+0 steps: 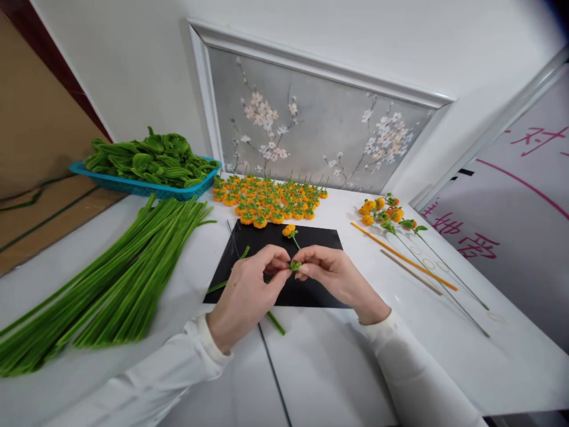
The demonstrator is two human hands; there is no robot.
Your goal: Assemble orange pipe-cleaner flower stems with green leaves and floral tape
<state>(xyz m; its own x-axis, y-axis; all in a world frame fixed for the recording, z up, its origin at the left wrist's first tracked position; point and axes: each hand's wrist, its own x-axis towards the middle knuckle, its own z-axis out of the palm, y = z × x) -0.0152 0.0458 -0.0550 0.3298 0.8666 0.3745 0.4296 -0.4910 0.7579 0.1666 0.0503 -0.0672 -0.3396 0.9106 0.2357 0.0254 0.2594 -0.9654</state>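
Observation:
Both hands meet over a black mat (311, 237) on the white table. My left hand (249, 290) and my right hand (331, 273) are each closed in a pinch on a thin green stem (295, 265) that carries a small orange flower (288, 230) at its far tip. A green pipe cleaner (275, 323) runs from under my left hand toward me. Both sleeves are white.
A big bundle of green pipe cleaners (115, 284) lies at left. A blue tray (133, 187) of folded green leaves stands behind it. Several orange flower heads (267, 201) sit behind the mat. Finished flower stems (391, 219) and an orange stick (404, 258) lie at right.

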